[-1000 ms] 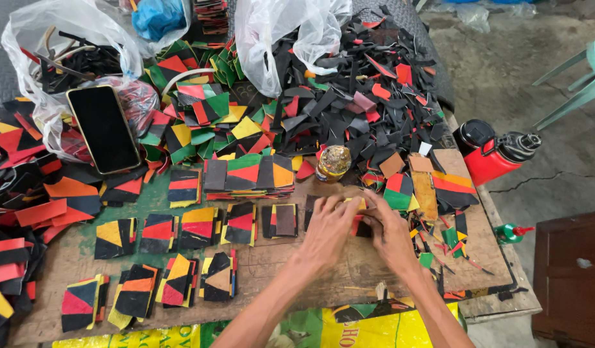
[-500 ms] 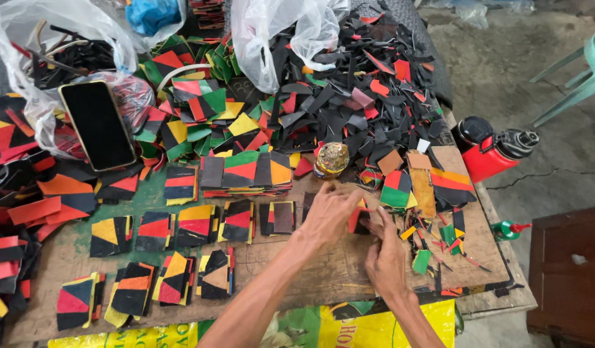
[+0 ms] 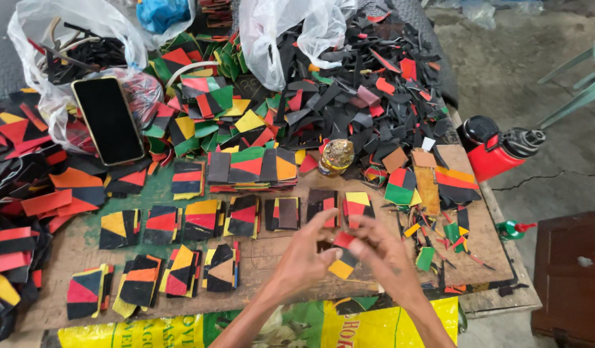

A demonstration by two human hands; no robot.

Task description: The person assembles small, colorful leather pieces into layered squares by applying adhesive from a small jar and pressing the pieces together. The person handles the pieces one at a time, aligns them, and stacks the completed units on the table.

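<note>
Both hands have lifted off the board since the earlier frame and now meet above its near edge, where we see a small patchwork piece (image 3: 343,256) pinched between them. Its flat, angular facets are red, black and yellow, with a matte, rubbery look. Our left hand (image 3: 306,256) grips the piece from the left, thumb and fingertips closed on it; our right hand (image 3: 381,252) grasps its right side, fingers curled around the edge.

Just beyond the hands, a far row of similar square stacks (image 3: 243,215) lies on the rough, worn wooden board (image 3: 272,258), and a nearer row (image 3: 175,270) sits to the left. Farther off, a longer flat assembled panel (image 3: 251,167) of red, green, black and orange rests beside a small glass jar (image 3: 336,156) with a shiny gold surface.

To the right lie thin offcut slivers (image 3: 433,241) and a red bottle (image 3: 494,149) on its side. At far centre rises a heap of black scrap strips (image 3: 362,90) under a crumpled clear plastic bag (image 3: 291,32). At far left, a dark, glossy phone (image 3: 109,120) lies on another bag.
</note>
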